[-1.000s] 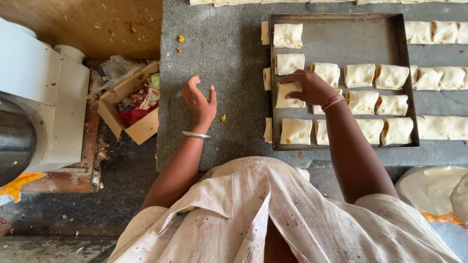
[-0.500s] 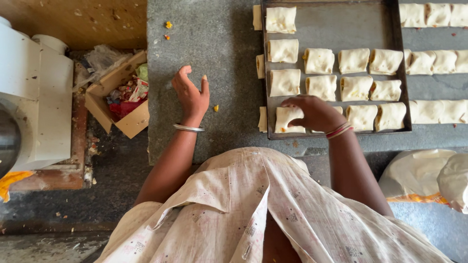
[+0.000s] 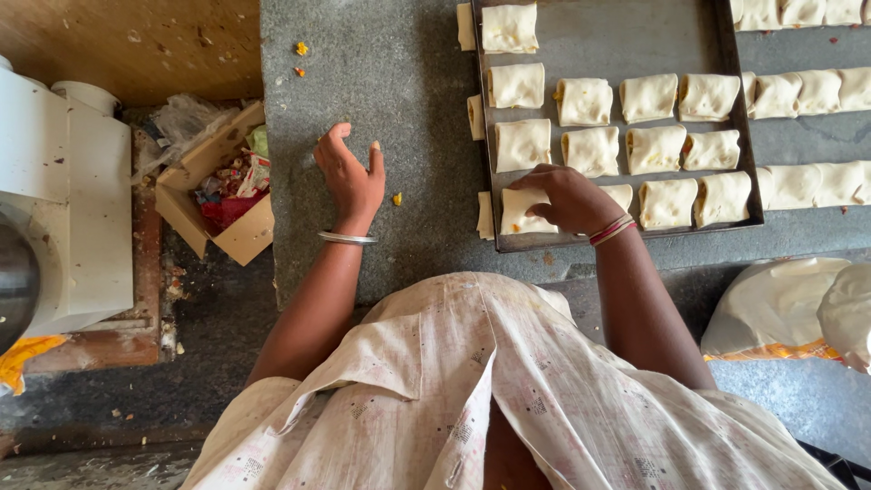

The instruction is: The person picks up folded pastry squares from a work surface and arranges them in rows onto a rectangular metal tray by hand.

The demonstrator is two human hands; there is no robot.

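Observation:
My right hand (image 3: 567,198) rests on a folded dough parcel (image 3: 520,210) at the near left corner of a dark metal baking tray (image 3: 617,41), its fingers curled over it. Several more pale folded parcels (image 3: 585,100) lie in rows on the tray. My left hand (image 3: 351,177) lies on the grey stone counter (image 3: 390,82) to the left, fingers apart, holding nothing. A silver bangle sits on my left wrist and red bangles on my right.
More folded parcels (image 3: 807,91) lie on the counter right of the tray. A cardboard box of scraps (image 3: 218,186) sits left of the counter beside a white machine (image 3: 63,200). White bags (image 3: 789,308) lie at lower right. Small yellow crumbs (image 3: 396,199) dot the counter.
My right hand has moved from the tray's second row toward me, down to the near left corner, and set onto the parcel there. My left hand stayed on the counter.

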